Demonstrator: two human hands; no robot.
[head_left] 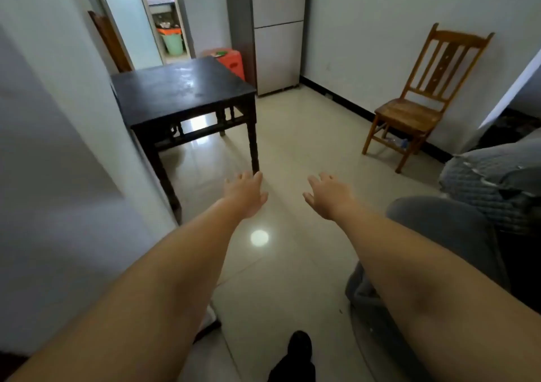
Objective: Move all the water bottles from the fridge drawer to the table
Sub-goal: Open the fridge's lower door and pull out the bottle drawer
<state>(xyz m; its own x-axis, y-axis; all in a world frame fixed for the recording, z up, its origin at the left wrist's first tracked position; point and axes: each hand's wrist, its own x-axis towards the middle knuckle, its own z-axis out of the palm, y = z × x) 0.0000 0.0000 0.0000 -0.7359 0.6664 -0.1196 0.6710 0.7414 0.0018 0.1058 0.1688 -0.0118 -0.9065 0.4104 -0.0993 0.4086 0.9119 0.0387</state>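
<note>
Across the tiled room: tall silver fridge [278, 39], every drawer closed | water bottles not visible, presumably inside | left hand [245, 195] and right hand [328, 195] released, fingers relaxed, holding nothing | dark square wooden counter [181, 88] bare, near fridge | advice: approach squarely, pull drawer fully open, grip bottles mid-body.

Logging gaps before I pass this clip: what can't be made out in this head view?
- Fridge: doors and drawers closed, so any bottles inside are hidden; its top is cut off by the frame's upper edge.
- Red stool: partly hidden behind the table; the item on it is too small to identify.
- Under the chair: something clear and blurred, unidentifiable.
</note>
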